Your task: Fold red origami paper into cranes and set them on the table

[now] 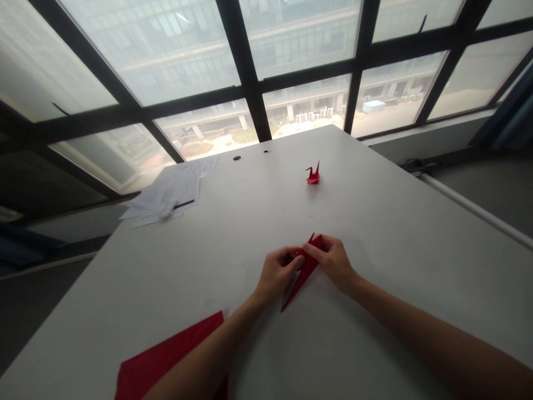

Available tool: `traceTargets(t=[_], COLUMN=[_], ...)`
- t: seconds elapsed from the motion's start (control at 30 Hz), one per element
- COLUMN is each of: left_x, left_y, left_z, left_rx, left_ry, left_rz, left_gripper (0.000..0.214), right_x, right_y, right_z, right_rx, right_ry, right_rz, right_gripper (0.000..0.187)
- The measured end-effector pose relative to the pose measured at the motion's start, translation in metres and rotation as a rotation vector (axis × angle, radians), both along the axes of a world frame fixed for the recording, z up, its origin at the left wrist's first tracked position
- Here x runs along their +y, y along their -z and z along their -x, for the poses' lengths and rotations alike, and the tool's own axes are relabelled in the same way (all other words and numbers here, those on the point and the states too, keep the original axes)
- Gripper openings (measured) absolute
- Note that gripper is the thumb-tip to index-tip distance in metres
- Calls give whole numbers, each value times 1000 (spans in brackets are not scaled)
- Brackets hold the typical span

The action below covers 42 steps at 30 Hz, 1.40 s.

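Note:
A folded piece of red origami paper [307, 268] is held just above or on the white table, its long narrow point aimed down toward me. My left hand [278, 271] pinches its left edge between thumb and fingers. On the other side, my right hand [332, 260] grips the upper part, thumb across the front; the fingers behind are partly hidden. A small tip sticks up at the top between the hands. Farther back stands a finished red paper crane [313, 174], apart from both hands.
Red sheets of paper [175, 355] lie at the front left, partly under my left forearm. Printed papers [175, 186] with a dark pen [184, 204] rest at the table's [400, 250] back left. Two round holes mark the far edge, before large windows.

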State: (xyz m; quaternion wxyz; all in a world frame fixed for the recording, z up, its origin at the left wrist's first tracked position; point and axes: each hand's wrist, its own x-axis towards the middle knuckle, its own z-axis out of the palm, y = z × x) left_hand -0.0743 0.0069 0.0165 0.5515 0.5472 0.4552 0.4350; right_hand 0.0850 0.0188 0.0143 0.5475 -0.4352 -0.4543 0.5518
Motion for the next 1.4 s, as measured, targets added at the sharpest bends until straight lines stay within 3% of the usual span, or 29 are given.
traceTargets(t=[0.27,0.4,0.53,0.77,0.9,1.03,1.17,1.3,1.4], left_x=[3,6,7,8,8,9,10,9,9], left_y=[2,6,7,-1,-3,3,8,8,7], left_z=[6,6,2,2,1,0,0,2,2], left_rx=[-63,-137,-255,-136,-106,-213,-356,-319,-302], left_ry=[71,-27,-184,-65,-66,-159,-240,-186,-211], left_rz=[96,125,143,131,123,103,121,104,103], left_gripper=[24,24,26,32,29,27,27,30,30], right_x=[5,5,4,9,10,5,-3,-6,-7], right_y=[2,-1,-2,9,8,6,5,4,2], right_z=[1,0,-1,-4,-4,-2,1,3,2], right_rx=[59,45,-61,-178,-127,-85,-158,-283,-335], right_ry=[22,6,-102,-50,-43,-64,-179,-102,-49], right_rz=[19,13,-49,-94,-92,-61,-112,-174,-223], right_gripper=[32,30,27,20,22,32,25,17,26])
